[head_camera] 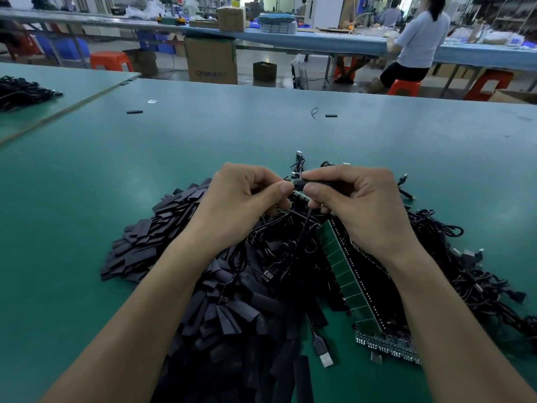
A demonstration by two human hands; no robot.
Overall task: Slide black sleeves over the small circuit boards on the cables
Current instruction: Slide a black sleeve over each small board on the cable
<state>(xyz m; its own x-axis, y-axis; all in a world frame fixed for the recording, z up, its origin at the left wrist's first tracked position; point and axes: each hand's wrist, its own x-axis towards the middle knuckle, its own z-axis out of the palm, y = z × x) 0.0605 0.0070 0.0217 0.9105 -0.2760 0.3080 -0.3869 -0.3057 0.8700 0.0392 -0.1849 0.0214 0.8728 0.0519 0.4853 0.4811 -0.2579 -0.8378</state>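
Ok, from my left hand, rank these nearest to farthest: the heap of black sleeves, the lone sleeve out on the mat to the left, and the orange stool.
1. The heap of black sleeves: directly beside and under the left hand.
2. The lone sleeve: far out on the mat, leftward.
3. The orange stool: beyond the mat's far edge, left.

— Where are my sleeves?
— The sleeve pile (162, 237) lies near left on the table (87, 170).
— And the cables?
— The cable heap (453, 257) sits right of it, spreading far right. The board strip (345, 274) lies between them, beneath your right hand (360, 205). Your left hand (244, 199) meets it over the heap, with a cable (305, 225) in the left and a sleeve (322, 181) in the right. One stray sleeve (134, 112) lies far left, a second stray sleeve (331, 115) far centre.
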